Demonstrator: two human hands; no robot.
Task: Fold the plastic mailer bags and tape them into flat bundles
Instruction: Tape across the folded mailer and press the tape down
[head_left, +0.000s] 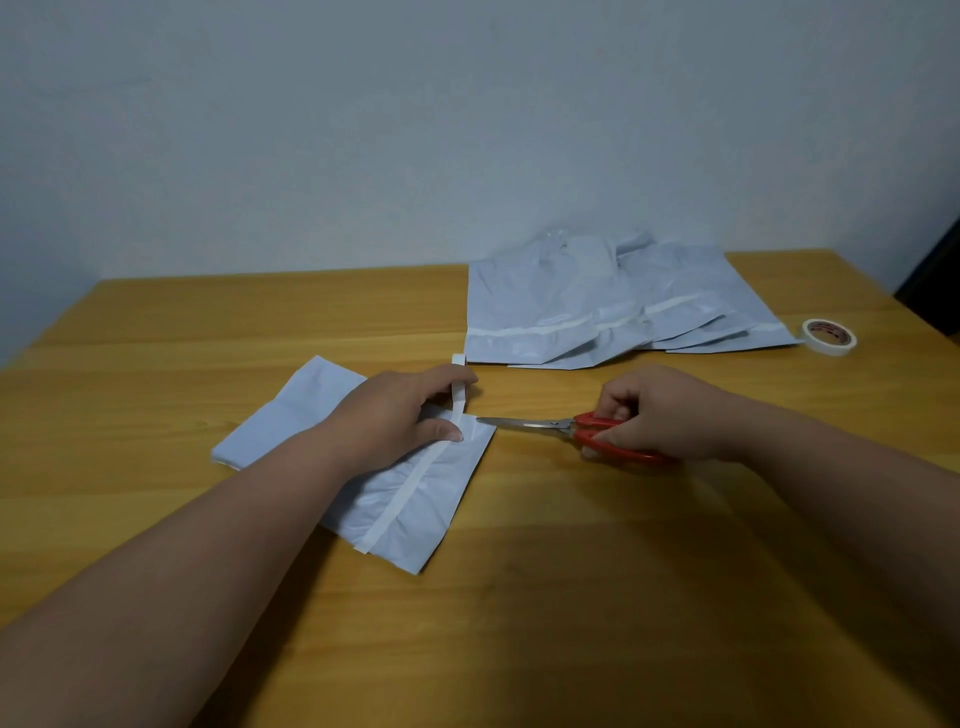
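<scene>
1. Table (571, 597) of yellow-brown wood fills the lower view and bears everything else; a pale wall stands behind it.
2. Pile of unfolded mailer bags (597, 312), grey-white with pale adhesive strips, lies fanned out at the far right of the table, well apart from both hands; no print on them can be read.
3. Folded mailer bag (415, 499) lies flat near the middle of the table, partly under the left forearm; a white tape strip (402, 493) runs along its length, and the strip's far end rises off the bag.
4. Left hand (400, 410) rests on the folded bag's far end; its thumb presses the tape down onto the bag while its fingers pinch the raised end of the strip and hold it upright.
5. Right hand (649, 415) grips the red handles of the scissors (550, 426), fingers curled through them; the blades point left, their tips just beside the raised tape at the bag's far edge; whether they touch it I cannot tell.
6. Tape roll (829, 336), white, lies flat near the table's right edge, just beside the pile; reddish marks inside its core are too small to read.
</scene>
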